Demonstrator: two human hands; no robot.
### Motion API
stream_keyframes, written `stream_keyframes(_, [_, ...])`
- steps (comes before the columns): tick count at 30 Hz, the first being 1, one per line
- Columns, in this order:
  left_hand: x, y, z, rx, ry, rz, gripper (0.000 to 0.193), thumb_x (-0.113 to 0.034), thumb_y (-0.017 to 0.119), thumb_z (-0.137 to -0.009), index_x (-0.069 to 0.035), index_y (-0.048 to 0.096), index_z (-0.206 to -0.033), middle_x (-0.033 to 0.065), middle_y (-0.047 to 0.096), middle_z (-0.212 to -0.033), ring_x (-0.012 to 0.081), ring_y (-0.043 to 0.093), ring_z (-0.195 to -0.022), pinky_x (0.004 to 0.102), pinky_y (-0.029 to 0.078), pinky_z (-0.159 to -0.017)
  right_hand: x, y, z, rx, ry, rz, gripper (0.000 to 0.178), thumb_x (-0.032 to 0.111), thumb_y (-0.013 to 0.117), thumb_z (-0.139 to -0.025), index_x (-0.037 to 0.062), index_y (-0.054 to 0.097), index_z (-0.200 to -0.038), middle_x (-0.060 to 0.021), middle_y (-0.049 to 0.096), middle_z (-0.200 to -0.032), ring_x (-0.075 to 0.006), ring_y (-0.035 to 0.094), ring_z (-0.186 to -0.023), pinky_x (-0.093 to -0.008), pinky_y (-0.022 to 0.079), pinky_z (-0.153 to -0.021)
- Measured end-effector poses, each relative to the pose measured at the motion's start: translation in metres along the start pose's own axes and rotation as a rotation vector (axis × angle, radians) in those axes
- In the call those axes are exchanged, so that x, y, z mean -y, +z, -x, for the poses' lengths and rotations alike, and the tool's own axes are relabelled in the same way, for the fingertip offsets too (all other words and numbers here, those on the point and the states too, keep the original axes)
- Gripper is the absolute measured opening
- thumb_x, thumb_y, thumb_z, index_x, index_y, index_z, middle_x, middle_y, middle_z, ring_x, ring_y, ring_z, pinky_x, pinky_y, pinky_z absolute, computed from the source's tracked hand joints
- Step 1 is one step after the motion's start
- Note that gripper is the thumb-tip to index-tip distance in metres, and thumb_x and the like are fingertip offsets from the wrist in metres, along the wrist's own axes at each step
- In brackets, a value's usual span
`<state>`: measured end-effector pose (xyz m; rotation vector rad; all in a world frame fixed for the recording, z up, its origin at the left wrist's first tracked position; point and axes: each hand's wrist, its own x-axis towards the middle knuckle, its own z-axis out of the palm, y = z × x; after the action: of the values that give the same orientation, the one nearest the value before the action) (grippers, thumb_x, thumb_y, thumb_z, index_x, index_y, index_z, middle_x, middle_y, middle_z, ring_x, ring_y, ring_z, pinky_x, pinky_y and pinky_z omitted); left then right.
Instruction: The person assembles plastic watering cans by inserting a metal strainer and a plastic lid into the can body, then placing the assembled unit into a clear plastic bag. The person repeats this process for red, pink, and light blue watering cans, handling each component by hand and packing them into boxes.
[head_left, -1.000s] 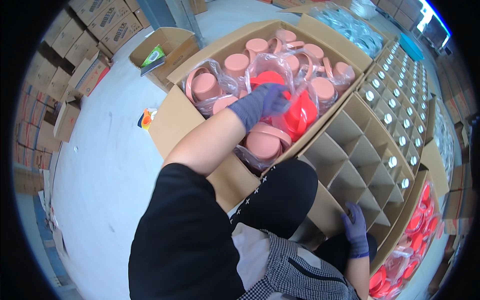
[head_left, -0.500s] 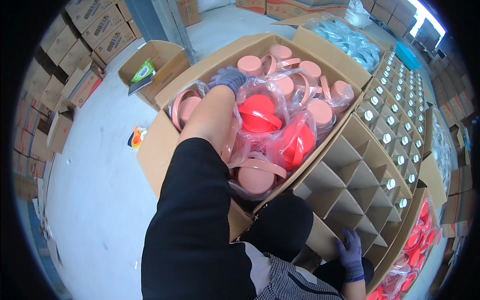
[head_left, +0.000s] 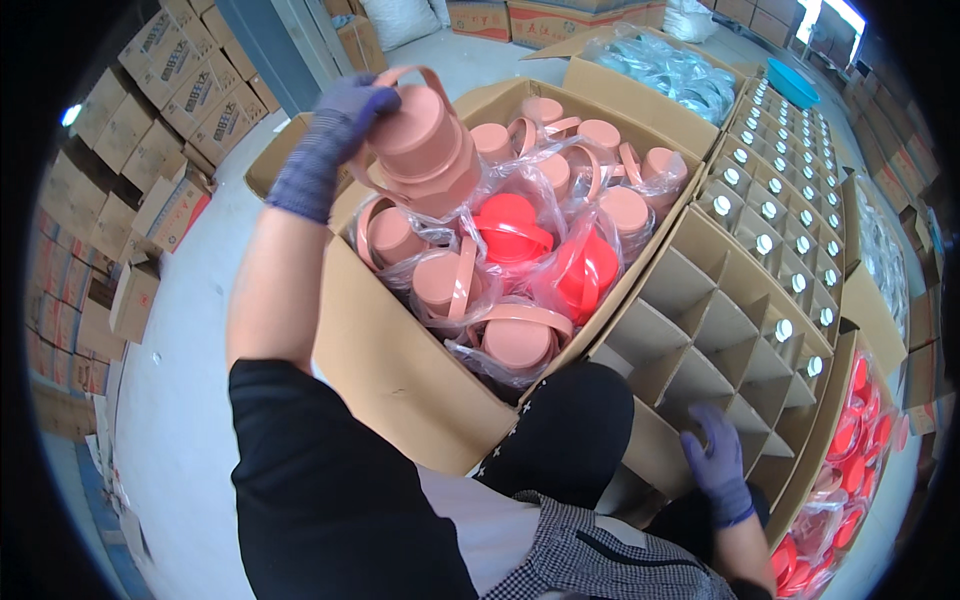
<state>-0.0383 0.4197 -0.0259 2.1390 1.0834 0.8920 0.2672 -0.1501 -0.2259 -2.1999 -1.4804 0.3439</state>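
Pink handled piece [head_left: 415,125]: raised at the far-left edge of the big cardboard box [head_left: 400,340], loop handle on top, wider tier below. Cannot tell if it is 1 item or several stacked. Left hand [head_left: 345,120], in a purple glove, grips it by the upper part, fingers closed around its side.

Change from 0.5 s earlier: that hand was down among the box contents, with no lifted piece visible. Now hand and piece stand higher and farther left, and 2 pink pieces [head_left: 440,283] near the left wall, then partly behind the forearm, show plainly.

In the box: more pink pieces with loop handles, many in clear plastic bags [head_left: 490,375]. Among them 2 red handled pieces [head_left: 507,225], in the same places as before.

Right hand [head_left: 718,455], also gloved: held wide, thumb apart from fingers, nothing visible in it. Beside the near wall of the divided carton [head_left: 655,450], as in the earlier frame; contact cannot be told.

Outward: white-capped bottles [head_left: 764,243] in the carton's far cells; at right, a box of red pieces [head_left: 850,440]; beyond, bluish plastic-wrapped items [head_left: 665,75] and a teal basin [head_left: 793,84].
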Motion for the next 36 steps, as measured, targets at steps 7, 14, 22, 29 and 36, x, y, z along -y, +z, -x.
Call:
stream_keyframes(7, [-0.184,-0.116,0.141,-0.019,0.428,0.235,0.052,-0.014,0.059,-0.088,0.011,0.060,-0.134,0.0194,0.068,-0.130,0.0250,0.067,-0.115,0.0347,0.049,-0.103,0.094,-0.005,-0.138,0.042,-0.092,-0.861,0.061,0.041,0.061,-0.102,0.0065,0.048,-0.152,-0.0134,0.058,-0.142,-0.0258,0.055,-0.130,-0.0386,0.043,-0.109])
stream_keyframes(14, [-0.229,-0.083,0.251,0.041,0.397,0.680,0.082,-0.031,0.061,-0.074,0.015,0.050,-0.140,0.0313,0.061,-0.133,0.0359,0.065,-0.122,0.0428,0.048,-0.110,0.078,-0.070,-0.215,0.182,0.044,-1.802,0.072,0.063,0.048,-0.102,0.0088,0.050,-0.149,-0.0093,0.057,-0.143,-0.0260,0.057,-0.125,-0.0464,0.046,-0.104])
stream_keyframes(22, [-0.217,0.147,0.338,0.635,0.080,1.110,0.028,-0.016,0.065,-0.086,0.002,0.059,-0.107,0.0115,0.061,-0.103,0.0204,0.065,-0.089,0.0353,0.054,-0.083,-0.029,-0.195,-0.049,0.050,0.162,-1.745,0.043,0.032,0.060,-0.105,0.0010,0.063,-0.134,-0.0147,0.070,-0.125,-0.0242,0.068,-0.113,-0.0393,0.055,-0.102])
stream_keyframes(29, [-0.187,0.211,0.479,1.010,0.009,1.172,0.015,-0.008,0.070,-0.092,-0.003,0.056,-0.090,0.0077,0.062,-0.098,0.0174,0.062,-0.099,0.0344,0.052,-0.096,-0.133,-0.275,0.069,-0.745,0.166,-0.491,0.038,0.033,0.061,-0.103,0.0034,0.070,-0.125,-0.0124,0.071,-0.124,-0.0198,0.068,-0.109,-0.0329,0.053,-0.099])
stream_keyframes(36, [-0.147,0.226,0.521,1.363,-0.152,0.625,0.038,-0.022,0.065,-0.100,-0.001,0.065,-0.132,0.0070,0.069,-0.120,0.0155,0.063,-0.115,0.0291,0.050,-0.100,-0.072,-0.249,0.083,-0.782,0.330,0.066,0.065,0.063,0.070,-0.087,0.0029,0.073,-0.109,-0.0137,0.075,-0.099,-0.0233,0.071,-0.093,-0.0376,0.053,-0.087])
